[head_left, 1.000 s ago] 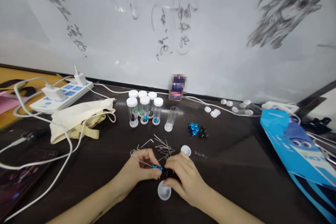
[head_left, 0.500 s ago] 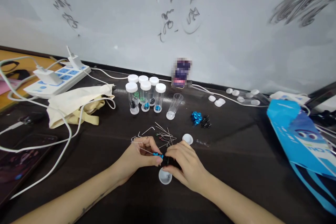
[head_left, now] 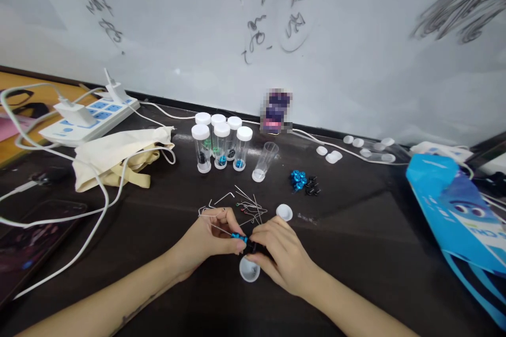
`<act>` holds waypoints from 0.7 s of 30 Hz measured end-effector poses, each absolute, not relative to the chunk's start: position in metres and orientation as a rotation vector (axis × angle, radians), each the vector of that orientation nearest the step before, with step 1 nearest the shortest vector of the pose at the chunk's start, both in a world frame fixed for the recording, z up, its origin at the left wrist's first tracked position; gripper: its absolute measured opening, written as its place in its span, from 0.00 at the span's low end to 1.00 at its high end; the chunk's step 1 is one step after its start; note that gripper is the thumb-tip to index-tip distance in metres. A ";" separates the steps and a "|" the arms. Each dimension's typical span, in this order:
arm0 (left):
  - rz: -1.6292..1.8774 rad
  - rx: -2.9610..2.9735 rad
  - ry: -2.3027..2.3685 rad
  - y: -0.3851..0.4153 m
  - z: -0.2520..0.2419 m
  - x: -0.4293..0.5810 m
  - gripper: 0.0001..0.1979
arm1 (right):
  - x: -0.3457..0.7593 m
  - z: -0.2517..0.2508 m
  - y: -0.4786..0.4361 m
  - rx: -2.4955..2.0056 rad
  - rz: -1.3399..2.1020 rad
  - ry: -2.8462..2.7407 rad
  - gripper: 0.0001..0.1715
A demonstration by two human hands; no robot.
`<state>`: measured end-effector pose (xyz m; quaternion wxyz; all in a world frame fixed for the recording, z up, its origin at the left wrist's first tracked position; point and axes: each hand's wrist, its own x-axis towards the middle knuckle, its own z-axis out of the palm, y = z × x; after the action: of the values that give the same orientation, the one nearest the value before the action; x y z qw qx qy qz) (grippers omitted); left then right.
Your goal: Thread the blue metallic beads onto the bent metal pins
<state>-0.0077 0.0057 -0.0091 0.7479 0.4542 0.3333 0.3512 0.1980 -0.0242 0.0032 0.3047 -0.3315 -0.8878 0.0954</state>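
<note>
My left hand point(head_left: 216, 233) is closed in a pinch on a thin metal rod point(head_left: 221, 229) that carries small blue metal pieces point(head_left: 238, 237) near its end. My right hand point(head_left: 280, 253) meets it from the right, fingertips closed on small black pieces point(head_left: 252, 247) beside the blue ones; their exact kind is partly hidden by the fingers. Just below the fingertips stands a small white cup point(head_left: 249, 269) with something dark inside. Beyond my hands lie several thin metal rods and hooked wires point(head_left: 253, 206). A second white cup or cap point(head_left: 284, 212) sits past my right hand.
Several clear tubes with white lids point(head_left: 221, 145) stand at the back, one lidless tube point(head_left: 265, 160) beside them. Blue pieces point(head_left: 298, 179) and black screws point(head_left: 312, 186) lie in piles. A cloth bag point(head_left: 118, 155), power strip point(head_left: 95, 116), phone and blue bag point(head_left: 446, 205) flank the table.
The whole view has shifted slightly. Both hands keep their places over the cup, and a little more of the black pieces shows between the fingertips.
</note>
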 end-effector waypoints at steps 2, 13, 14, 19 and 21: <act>0.753 0.998 0.736 0.005 -0.009 -0.007 0.12 | 0.198 0.004 -0.024 -0.900 0.269 -2.380 0.19; 0.778 0.991 0.730 0.004 -0.011 -0.007 0.11 | 0.198 0.003 -0.024 -0.875 0.266 -2.354 0.12; 0.780 0.990 0.726 0.004 -0.012 -0.007 0.11 | 0.198 0.003 -0.024 -0.863 0.260 -2.339 0.09; 0.769 0.989 0.721 0.003 -0.010 -0.007 0.12 | 0.197 0.005 -0.024 -0.869 0.282 -2.354 0.15; 0.768 0.987 0.717 0.002 -0.008 -0.007 0.12 | 0.197 0.006 -0.024 -0.879 0.292 -2.382 0.19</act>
<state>-0.0065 0.0023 -0.0083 0.7513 0.4517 0.3283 0.3518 0.1967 -0.0235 0.0058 0.2888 -0.3293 -0.8923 0.1095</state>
